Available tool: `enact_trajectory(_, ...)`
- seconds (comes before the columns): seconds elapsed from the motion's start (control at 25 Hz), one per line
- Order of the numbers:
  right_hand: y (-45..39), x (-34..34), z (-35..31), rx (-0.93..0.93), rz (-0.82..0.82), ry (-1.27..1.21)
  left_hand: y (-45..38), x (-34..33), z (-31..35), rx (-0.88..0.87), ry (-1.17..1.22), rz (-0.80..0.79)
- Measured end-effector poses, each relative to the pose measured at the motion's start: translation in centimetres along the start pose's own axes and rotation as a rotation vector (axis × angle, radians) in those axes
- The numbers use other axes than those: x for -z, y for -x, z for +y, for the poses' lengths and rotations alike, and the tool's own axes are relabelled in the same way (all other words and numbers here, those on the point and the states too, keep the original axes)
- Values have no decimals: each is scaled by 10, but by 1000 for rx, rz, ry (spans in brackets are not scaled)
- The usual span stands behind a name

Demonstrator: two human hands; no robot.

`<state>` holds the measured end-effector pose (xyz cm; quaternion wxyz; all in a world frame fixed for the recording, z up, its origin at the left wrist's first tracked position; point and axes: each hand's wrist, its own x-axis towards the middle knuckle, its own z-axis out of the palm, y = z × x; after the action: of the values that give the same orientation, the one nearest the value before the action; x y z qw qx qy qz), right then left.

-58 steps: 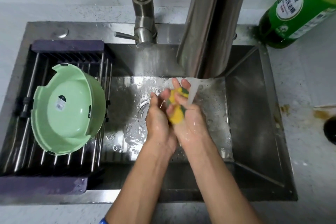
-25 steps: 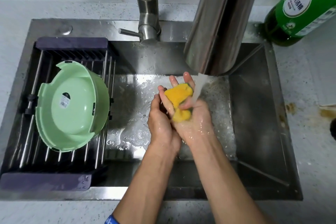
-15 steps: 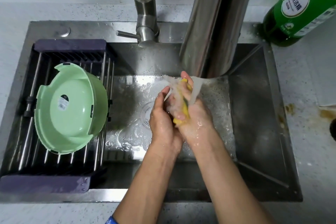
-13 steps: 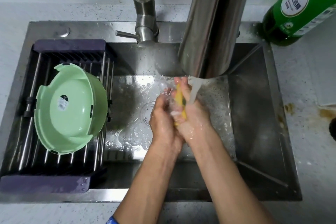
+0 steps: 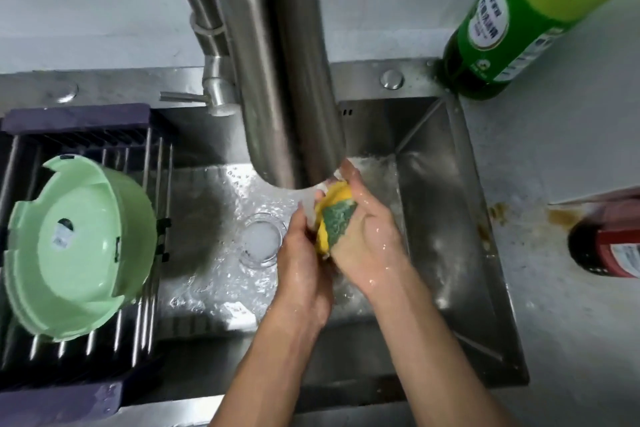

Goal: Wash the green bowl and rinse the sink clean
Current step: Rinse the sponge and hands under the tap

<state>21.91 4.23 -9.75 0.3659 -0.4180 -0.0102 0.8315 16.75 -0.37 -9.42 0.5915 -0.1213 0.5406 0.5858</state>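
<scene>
Head camera, looking down: the green bowl [image 5: 78, 246] lies upside down and tilted on the drying rack [image 5: 83, 135] that spans the left end of the sink [image 5: 446, 218], with a small sticker on its base and well apart from both hands. To its right, over the wet sink floor, the two hands meet around a sponge [image 5: 334, 218] — yellow, with a green scouring face turned up. The right hand [image 5: 367, 236] cradles the sponge, its fingers curled round the far side and reaching up toward the spout. The left hand [image 5: 301, 253] presses against the sponge's near edge with its fingers bent onto it, so both hands grip the sponge between them. Water runs from the wide steel faucet [image 5: 287, 97] right above the sponge and spreads over the fingers. Just left of the hands, the round drain [image 5: 261, 239] shows under a film of water, and splashes glisten across the basin. On the counter behind the sink's right corner stands a green bottle [image 5: 512, 21] with a white label; farther right, near some brown stains, a dark bottle [image 5: 609, 250] with a red label lies at the frame's edge.
</scene>
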Motion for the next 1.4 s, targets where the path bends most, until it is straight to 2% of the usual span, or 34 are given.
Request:
enact_trajectory(0.08,2,18,-18,67,-30,156,2,-16,-6,-62,-81,-21)
enact_trajectory(0.12,3,23,-23,73,12,275,2,-23,-9,-96,-103,-10)
enact_trajectory(0.28,15,34,-36,125,150,1050,-6,-42,-20,-225,-260,5)
enact_trajectory(0.36,24,39,-54,263,216,1059,-9,-52,-20,-295,-320,-8)
enact_trajectory(0.44,26,43,-92,591,297,1122,-8,-58,-19,-295,-322,-35)
enact_trajectory(0.52,18,42,-149,1042,493,1485,-6,-62,-24,-271,-340,-52)
enact_trajectory(0.56,8,44,-178,1186,574,1712,-5,-61,-29,-256,-349,-47)
enact_trajectory(0.6,-2,45,-202,1203,606,1920,-4,-60,-33,-243,-350,-40)
enact_trajectory(0.68,-18,61,-223,1008,528,2159,-1,-59,-41,-231,-364,-34)
enact_trajectory(0.72,-21,70,-224,928,460,2184,-1,-59,-43,-230,-376,-36)
enact_trajectory(0.8,-14,89,-216,896,384,2163,-1,-58,-47,-219,-388,-33)
enact_trajectory(0.96,20,119,-190,774,368,2092,-1,-59,-51,-203,-406,-15)
enact_trajectory(1.24,77,162,-129,1012,426,2038,8,-55,-58,-175,-385,-34)
enact_trajectory(1.4,111,167,-95,962,429,2090,12,-38,-49,-194,-340,-24)
